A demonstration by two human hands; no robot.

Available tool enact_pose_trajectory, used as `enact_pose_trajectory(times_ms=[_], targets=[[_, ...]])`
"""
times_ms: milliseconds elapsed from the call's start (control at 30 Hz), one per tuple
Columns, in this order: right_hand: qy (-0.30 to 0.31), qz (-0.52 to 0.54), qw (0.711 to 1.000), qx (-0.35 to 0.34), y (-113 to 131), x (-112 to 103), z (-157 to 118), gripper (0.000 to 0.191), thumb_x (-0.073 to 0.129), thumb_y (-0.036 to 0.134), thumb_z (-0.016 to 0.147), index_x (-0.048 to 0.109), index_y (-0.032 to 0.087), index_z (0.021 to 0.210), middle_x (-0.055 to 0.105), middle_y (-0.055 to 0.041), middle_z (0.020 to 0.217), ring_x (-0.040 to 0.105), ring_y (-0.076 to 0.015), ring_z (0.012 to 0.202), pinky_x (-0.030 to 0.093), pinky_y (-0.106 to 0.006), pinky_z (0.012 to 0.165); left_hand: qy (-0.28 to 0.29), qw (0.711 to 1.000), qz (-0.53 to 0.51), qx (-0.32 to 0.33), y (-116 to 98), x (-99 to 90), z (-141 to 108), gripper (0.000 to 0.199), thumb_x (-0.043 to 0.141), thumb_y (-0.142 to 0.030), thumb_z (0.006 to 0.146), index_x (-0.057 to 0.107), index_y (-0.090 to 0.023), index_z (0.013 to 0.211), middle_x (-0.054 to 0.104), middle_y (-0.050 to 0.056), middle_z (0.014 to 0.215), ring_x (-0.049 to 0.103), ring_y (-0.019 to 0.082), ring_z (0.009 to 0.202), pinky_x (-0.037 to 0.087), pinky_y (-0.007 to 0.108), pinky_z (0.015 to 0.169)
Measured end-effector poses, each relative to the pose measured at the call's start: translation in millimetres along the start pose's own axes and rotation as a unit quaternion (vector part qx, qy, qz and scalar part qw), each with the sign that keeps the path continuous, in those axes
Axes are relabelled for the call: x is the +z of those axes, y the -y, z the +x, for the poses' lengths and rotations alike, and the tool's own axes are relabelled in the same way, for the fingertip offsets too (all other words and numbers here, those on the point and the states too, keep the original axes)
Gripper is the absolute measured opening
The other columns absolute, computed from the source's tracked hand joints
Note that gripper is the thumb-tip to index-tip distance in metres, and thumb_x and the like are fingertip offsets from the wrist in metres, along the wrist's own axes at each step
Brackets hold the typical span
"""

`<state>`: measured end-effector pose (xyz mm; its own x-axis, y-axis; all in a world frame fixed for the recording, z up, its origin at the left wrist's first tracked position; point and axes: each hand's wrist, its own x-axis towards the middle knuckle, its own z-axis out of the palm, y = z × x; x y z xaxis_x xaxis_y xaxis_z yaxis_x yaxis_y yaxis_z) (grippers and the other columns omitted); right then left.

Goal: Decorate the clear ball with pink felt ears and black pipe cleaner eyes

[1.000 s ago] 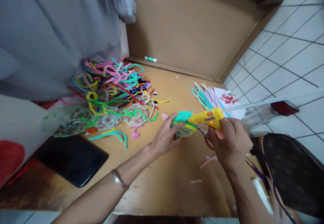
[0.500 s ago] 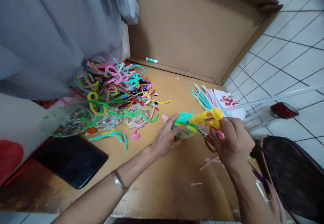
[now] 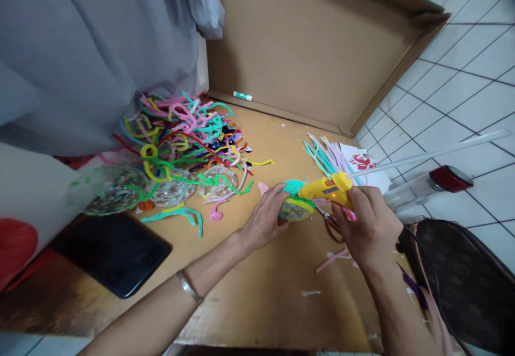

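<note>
My left hand (image 3: 263, 213) is closed around the near left side of a round piece (image 3: 296, 211) banded in teal, green and yellow, with a clear lower part. My right hand (image 3: 372, 219) grips a yellow hot glue gun (image 3: 328, 188), its nozzle at the upper right of the round piece; whether the tip touches cannot be told. A clear glue stick (image 3: 426, 153) sticks out from the gun's back, and a small orange light glows on its side. Under the gun lie scissors (image 3: 333, 226), partly covered by my right hand. Pastel pipe cleaners (image 3: 324, 154) lie behind the gun.
Tangled pipe cleaners (image 3: 189, 122) heap at the left, behind several clear round containers (image 3: 217, 182). A black tablet-like slab (image 3: 115, 254) lies front left. A cardboard panel (image 3: 289, 39) stands behind with a glue stick tube (image 3: 242, 96). A brown bag (image 3: 462, 281) and a red-capped bottle (image 3: 450, 178) are right.
The glue gun has shifted slightly left along the round piece's top. My left hand's fingers have moved a little, showing more of the green and yellow bands.
</note>
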<state>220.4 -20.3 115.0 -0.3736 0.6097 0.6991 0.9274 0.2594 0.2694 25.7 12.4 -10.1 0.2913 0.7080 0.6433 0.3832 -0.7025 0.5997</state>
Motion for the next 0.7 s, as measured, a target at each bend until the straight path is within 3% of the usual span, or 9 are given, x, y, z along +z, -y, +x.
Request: enact_pose_trajectory(times_ms=[700], targets=[[-0.022, 0.011, 0.999, -0.026, -0.6, 0.0, 1.2, 0.015, 0.057, 0.027, 0.09, 0.057, 0.018, 0.1, 0.064, -0.0068, 0.088, 0.058, -0.0169, 0.072, 0.039, -0.026, 0.06, -0.02, 0.999, 0.025, 0.038, 3.9, 1.9, -0.9, 0.06, 0.065, -0.011, 0.074, 0.04, -0.016, 0.128, 0.045, 0.021, 0.138, 0.044, 0.031, 0.133, 0.046, 0.05, 0.104]])
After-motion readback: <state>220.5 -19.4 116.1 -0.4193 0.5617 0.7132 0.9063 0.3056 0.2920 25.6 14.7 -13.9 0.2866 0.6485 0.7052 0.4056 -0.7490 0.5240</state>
